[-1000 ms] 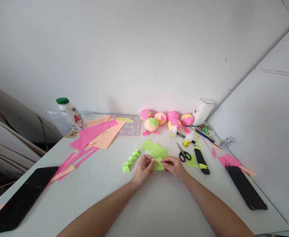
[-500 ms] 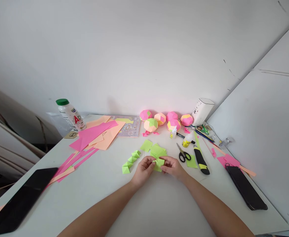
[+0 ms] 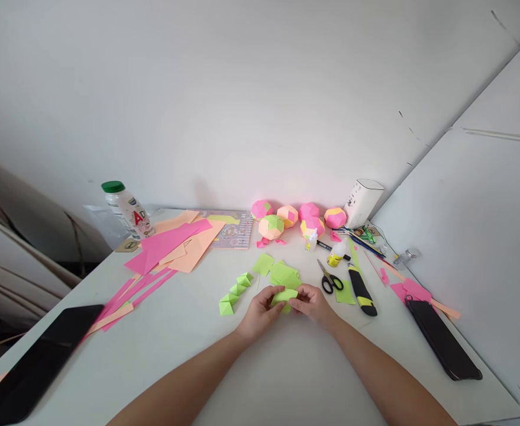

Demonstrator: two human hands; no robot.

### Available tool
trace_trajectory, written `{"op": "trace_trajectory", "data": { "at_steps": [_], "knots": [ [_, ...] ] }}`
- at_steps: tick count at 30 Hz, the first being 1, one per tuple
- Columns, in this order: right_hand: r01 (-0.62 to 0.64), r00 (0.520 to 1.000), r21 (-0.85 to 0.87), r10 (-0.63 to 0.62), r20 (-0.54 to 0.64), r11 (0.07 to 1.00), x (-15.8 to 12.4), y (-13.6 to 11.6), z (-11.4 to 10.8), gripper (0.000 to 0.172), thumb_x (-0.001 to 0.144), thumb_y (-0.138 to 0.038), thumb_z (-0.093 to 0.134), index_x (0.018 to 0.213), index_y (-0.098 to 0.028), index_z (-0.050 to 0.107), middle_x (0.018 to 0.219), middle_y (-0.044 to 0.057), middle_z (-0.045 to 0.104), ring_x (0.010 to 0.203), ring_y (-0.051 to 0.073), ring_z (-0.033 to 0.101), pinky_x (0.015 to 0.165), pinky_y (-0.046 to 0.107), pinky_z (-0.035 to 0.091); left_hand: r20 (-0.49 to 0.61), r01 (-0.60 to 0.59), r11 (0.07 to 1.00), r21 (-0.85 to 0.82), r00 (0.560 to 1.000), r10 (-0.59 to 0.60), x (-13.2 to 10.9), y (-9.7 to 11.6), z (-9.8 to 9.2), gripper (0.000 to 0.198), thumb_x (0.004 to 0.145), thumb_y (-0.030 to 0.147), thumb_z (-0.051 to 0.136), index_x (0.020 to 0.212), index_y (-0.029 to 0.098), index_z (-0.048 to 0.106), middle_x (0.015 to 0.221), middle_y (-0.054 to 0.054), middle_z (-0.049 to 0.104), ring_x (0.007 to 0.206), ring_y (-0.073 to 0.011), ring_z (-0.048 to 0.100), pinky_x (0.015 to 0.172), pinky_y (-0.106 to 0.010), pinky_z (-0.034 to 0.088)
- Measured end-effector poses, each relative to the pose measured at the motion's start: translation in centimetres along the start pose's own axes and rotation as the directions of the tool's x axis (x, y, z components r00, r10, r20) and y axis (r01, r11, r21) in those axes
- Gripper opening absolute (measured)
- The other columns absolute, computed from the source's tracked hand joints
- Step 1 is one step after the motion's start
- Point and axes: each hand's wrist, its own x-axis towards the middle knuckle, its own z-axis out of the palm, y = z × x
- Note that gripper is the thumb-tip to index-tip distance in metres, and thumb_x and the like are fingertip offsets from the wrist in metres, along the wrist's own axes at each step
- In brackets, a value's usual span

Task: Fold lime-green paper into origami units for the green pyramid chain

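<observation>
In the head view, I saw the left hand [image 3: 260,312] and right hand [image 3: 315,305] pinching a green paper piece [image 3: 283,297] between them, just nearside of some green sheets [image 3: 284,273]. Folded green shapes [image 3: 235,293] lay leftward, black-handled scissors [image 3: 329,280] rightward.

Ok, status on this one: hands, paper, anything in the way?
Left hand and right hand gripping a green paper piece. Green paper pile just beyond. Scissors off to the right, apart from both hands.
</observation>
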Motion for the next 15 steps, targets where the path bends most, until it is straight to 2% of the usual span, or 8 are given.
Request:
{"op": "trace_trajectory", "data": {
  "at_steps": [8,15],
  "knots": [
    [0.018,0.999,0.017,-0.018,-0.031,1.000,0.11,-0.13,0.14,0.028,0.068,-0.038,0.070,0.067,-0.017,0.052,0.057,-0.004,0.053,0.048,0.010,0.051,0.047,0.023,0.044,-0.004,-0.014,0.993,0.117,1.000,0.015,-0.06,0.27,0.01,0.029,0.074,0.036,0.061,0.097,0.018,0.063,0.084,-0.005,0.060,0.077,-0.0175,0.056,0.069,-0.028,0.047],
    [0.034,0.999,0.091,-0.031,-0.035,0.995,0.13,-0.08,0.14,0.027,0.069,-0.035,0.070,0.079,-0.018,0.051,0.061,-0.005,0.054,0.049,0.009,0.051,0.047,0.023,0.044,0.044,-0.010,0.995,0.100,0.999,0.006,-0.16,0.75,0.04,0.025,0.077,0.036,0.057,0.094,0.019,0.064,0.085,-0.005,0.062,0.078,-0.0178,0.057,0.070,-0.028,0.047]
  ]
}}
